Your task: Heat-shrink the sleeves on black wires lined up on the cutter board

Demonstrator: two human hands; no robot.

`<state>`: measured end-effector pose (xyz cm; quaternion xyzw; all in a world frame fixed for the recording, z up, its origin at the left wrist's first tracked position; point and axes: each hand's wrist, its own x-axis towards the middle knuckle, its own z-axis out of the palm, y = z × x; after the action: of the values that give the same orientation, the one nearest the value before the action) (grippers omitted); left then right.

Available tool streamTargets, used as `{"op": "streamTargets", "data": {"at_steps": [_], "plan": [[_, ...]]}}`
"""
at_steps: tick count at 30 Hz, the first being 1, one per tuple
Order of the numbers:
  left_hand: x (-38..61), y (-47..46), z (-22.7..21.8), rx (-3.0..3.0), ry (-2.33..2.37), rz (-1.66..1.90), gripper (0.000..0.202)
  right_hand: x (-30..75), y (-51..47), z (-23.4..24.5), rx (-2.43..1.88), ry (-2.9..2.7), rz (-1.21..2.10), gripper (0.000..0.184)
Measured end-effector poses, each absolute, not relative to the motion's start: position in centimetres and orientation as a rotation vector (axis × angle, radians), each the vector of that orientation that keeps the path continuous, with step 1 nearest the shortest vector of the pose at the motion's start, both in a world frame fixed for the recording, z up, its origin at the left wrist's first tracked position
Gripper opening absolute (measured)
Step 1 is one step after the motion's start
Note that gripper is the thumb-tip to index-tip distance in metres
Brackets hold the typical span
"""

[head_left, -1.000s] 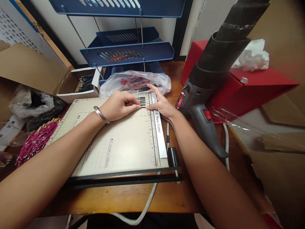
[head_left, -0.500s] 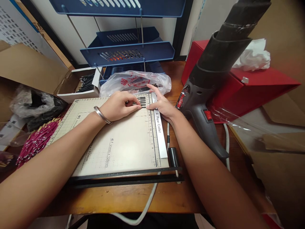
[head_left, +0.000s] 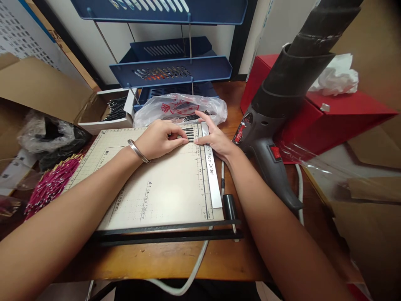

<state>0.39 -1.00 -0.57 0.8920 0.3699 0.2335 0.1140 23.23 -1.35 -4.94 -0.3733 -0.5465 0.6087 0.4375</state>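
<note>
At the far left of the frame, a cardboard box (head_left: pixel 46 85) stands open, with a bundle of maroon strands (head_left: pixel 54 184) below it, the ends gold-coloured. Next, toward the upper left, a white box (head_left: pixel 106 125) holds thin black pieces. The cream board of a paper cutter (head_left: pixel 169 188) covers the middle of the wooden worktop (head_left: pixel 150 263), its printed grid and measurements showing.

The left hand (head_left: pixel 164 138), a silver bracelet (head_left: pixel 138 151) at its wrist, rests on the board near its upper edge. Its grip is pinched, thumb tip and fingertip meeting at the nearest of several short black strips (head_left: pixel 189 133). These strips lie side by side on the board, at the centre of the frame, between the 2 hands. Behind them are a clear plastic bag (head_left: pixel 150 110) with red print and a blue rack (head_left: pixel 172 72).

The right hand (head_left: pixel 217 140) lies over the cutter's right edge. Its grip is spread, the index finger well apart from the thumb, whose tip is at the nearest strip's right end. Farther right stand a grey tool (head_left: pixel 266 129) with a red switch and a red box (head_left: pixel 341 113) topped by crumpled white paper (head_left: pixel 340 79).
</note>
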Motion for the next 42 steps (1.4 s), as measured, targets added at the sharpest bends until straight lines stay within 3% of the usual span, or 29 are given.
{"op": "streamTargets", "data": {"at_steps": [21,28,33,36,40,42], "plan": [[0.6,-1.3,-0.2,2.633,1.118,0.637,0.021,23.2,-1.3,-5.0,-0.976,-1.351,1.481,0.106],[0.5,-1.6,-0.4,2.62,1.11,0.719,0.026,22.6,-0.9,-5.9,-0.969,-1.239,1.394,0.083],[-0.1,-1.4,-0.4,2.59,1.147,0.789,0.029,23.5,-4.0,-3.4,-1.039,-1.22,1.35,0.06],[-0.5,-1.2,-0.4,2.591,1.164,0.804,0.028,25.0,-8.7,-0.9,-1.096,-1.359,1.107,0.047],[-0.8,-0.9,-0.4,2.589,1.193,0.825,0.026,27.5,-14.8,0.1,-1.42,-1.375,0.164,0.036],[-0.9,-0.9,-0.4,2.587,1.195,0.821,0.026,28.8,-16.3,-0.7,-1.565,-1.43,-0.098,0.041]]}}
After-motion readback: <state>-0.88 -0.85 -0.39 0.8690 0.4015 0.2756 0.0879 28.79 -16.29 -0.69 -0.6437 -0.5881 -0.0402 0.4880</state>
